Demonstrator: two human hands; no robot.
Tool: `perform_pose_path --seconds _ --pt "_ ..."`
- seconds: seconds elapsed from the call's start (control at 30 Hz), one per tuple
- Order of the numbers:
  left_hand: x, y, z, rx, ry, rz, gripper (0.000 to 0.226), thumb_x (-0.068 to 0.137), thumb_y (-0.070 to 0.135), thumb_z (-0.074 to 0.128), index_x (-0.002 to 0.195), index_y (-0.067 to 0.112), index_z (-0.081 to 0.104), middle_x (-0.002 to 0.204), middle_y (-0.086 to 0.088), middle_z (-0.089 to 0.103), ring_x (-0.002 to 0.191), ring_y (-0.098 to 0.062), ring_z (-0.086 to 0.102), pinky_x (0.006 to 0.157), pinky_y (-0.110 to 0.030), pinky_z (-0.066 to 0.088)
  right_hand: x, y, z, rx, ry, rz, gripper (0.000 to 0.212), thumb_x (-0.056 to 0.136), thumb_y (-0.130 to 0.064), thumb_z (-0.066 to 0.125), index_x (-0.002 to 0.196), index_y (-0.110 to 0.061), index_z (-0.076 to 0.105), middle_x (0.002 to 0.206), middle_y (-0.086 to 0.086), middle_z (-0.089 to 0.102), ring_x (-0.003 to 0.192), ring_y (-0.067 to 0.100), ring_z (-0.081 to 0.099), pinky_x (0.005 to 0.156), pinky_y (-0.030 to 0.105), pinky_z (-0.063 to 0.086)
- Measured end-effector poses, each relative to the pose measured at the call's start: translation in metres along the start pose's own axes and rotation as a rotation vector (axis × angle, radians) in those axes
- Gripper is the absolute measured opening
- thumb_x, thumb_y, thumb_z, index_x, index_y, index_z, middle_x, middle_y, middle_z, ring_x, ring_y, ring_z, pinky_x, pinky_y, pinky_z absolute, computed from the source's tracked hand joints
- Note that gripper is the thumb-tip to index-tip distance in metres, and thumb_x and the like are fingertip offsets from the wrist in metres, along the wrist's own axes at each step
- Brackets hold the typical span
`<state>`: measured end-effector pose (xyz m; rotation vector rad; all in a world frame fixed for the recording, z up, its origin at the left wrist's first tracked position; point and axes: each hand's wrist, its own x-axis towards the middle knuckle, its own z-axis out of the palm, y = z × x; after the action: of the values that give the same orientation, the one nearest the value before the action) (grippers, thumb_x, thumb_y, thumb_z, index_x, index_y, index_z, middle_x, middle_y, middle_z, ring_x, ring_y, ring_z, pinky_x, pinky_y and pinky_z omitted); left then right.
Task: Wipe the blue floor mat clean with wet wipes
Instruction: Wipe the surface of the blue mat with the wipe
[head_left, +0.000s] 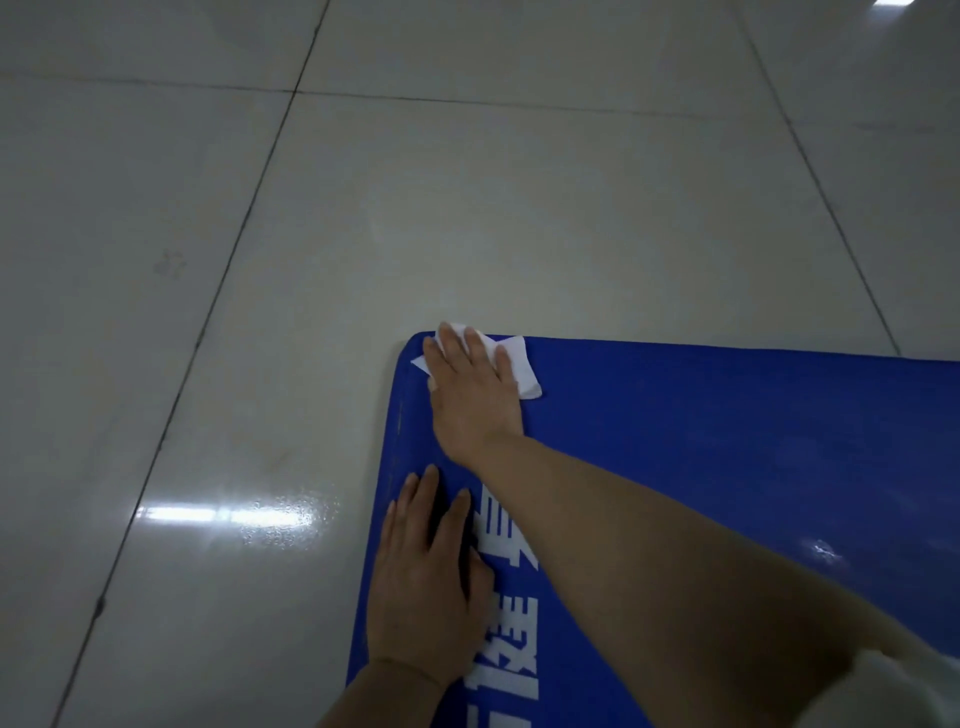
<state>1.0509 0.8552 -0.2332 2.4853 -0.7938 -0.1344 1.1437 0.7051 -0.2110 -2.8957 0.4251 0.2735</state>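
The blue floor mat (727, 441) with white printed characters lies on the tiled floor and fills the lower right of the view. My right hand (472, 395) presses flat, fingers straight, on a white wet wipe (524, 371) at the mat's far left corner. Parts of the wipe stick out past my fingers. My left hand (426, 577) rests flat on the mat near its left edge, closer to me, holding nothing.
Glossy pale floor tiles (363, 208) with dark grout lines surround the mat on the left and beyond it. A bright light reflection (228, 517) shows on the tile left of the mat.
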Motion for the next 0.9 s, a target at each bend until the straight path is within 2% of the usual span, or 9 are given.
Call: perform_pose_path --seconds 0.13,0.3,0.4,0.5,0.57,0.6,0.67,0.8,0.9 --pt "0.025 -0.008 -0.011 0.009 -0.02 0.109 0.03 0.085 0.026 0.05 0.105 0.008 0.064 0.131 -0.016 0.051 0.119 -0.033 0.053 0.088 -0.049 0.054 0.004 0.011 -0.006 0.07 -0.056 -0.062 0.052 0.105 -0.025 0.019 0.153 -0.022 0.001 0.16 -0.006 -0.01 0.146 0.017 -0.01 0.117 0.039 -0.006" --pt "0.042 -0.017 -0.006 -0.026 0.017 0.104 0.04 0.089 0.029 0.037 0.122 0.011 0.052 0.145 -0.011 0.043 0.135 -0.024 0.036 0.106 -0.043 0.037 -0.016 0.046 -0.006 -0.132 0.046 -0.156 0.065 0.099 -0.012 0.033 0.153 -0.015 -0.004 0.16 0.0 -0.012 0.147 0.018 -0.01 0.118 0.033 0.002" --pt "0.039 -0.018 -0.009 -0.049 0.031 0.097 0.044 0.09 0.027 0.035 0.123 0.009 0.057 0.146 -0.008 0.042 0.135 -0.023 0.036 0.106 -0.042 0.037 -0.056 0.097 -0.021 0.007 0.101 0.132 0.07 0.093 0.001 0.039 0.153 -0.013 0.007 0.161 0.001 0.003 0.147 0.019 0.007 0.118 0.028 0.01" --pt "0.042 -0.019 -0.009 -0.063 0.036 0.083 0.043 0.09 0.027 0.035 0.12 0.009 0.06 0.145 -0.01 0.043 0.135 -0.026 0.039 0.103 -0.046 0.042 -0.076 0.114 -0.034 -0.109 0.178 0.364 0.054 0.088 0.001 0.029 0.14 -0.009 0.037 0.145 0.007 0.036 0.134 0.026 0.037 0.107 0.032 0.03" --pt "0.041 -0.018 -0.009 -0.073 0.039 0.083 0.042 0.089 0.025 0.035 0.118 0.008 0.061 0.143 -0.011 0.045 0.133 -0.029 0.042 0.101 -0.047 0.045 -0.063 0.081 -0.036 -0.256 0.219 0.214 0.045 0.084 0.002 0.022 0.119 -0.008 0.048 0.12 0.008 0.05 0.114 0.025 0.051 0.092 0.034 0.039" --pt "0.041 -0.018 -0.009 -0.082 0.039 0.089 0.042 0.089 0.023 0.035 0.118 0.007 0.061 0.143 -0.012 0.045 0.132 -0.03 0.043 0.1 -0.048 0.046 -0.054 0.057 -0.027 -0.295 0.174 0.104 0.034 0.089 -0.004 0.027 0.121 -0.004 0.039 0.123 0.011 0.047 0.12 0.027 0.046 0.098 0.037 0.036" --pt "0.043 -0.019 -0.011 -0.113 0.041 0.11 0.041 0.088 0.021 0.037 0.117 0.004 0.061 0.141 -0.013 0.046 0.129 -0.031 0.047 0.098 -0.049 0.048 -0.035 0.013 -0.003 -0.267 0.144 -0.154 0.042 0.094 -0.014 0.034 0.13 0.001 0.017 0.142 0.017 0.03 0.134 0.031 0.027 0.112 0.042 0.021" --pt "0.043 -0.021 -0.01 -0.176 0.061 0.107 0.041 0.087 0.021 0.037 0.115 0.003 0.061 0.136 -0.011 0.05 0.122 -0.028 0.052 0.096 -0.046 0.05 -0.022 0.003 0.009 -0.181 0.064 -0.334 0.061 0.096 -0.016 0.04 0.151 -0.008 0.013 0.16 0.006 0.01 0.147 0.021 0.007 0.12 0.034 0.002" --pt "0.041 -0.02 -0.011 -0.134 0.071 0.074 0.045 0.087 0.022 0.034 0.115 0.003 0.063 0.141 -0.011 0.048 0.129 -0.028 0.046 0.095 -0.046 0.049 -0.055 0.051 0.002 -0.154 0.118 -0.307 0.072 0.073 -0.001 0.069 0.14 -0.001 0.041 0.147 0.013 0.041 0.137 0.023 0.038 0.116 0.03 0.015"
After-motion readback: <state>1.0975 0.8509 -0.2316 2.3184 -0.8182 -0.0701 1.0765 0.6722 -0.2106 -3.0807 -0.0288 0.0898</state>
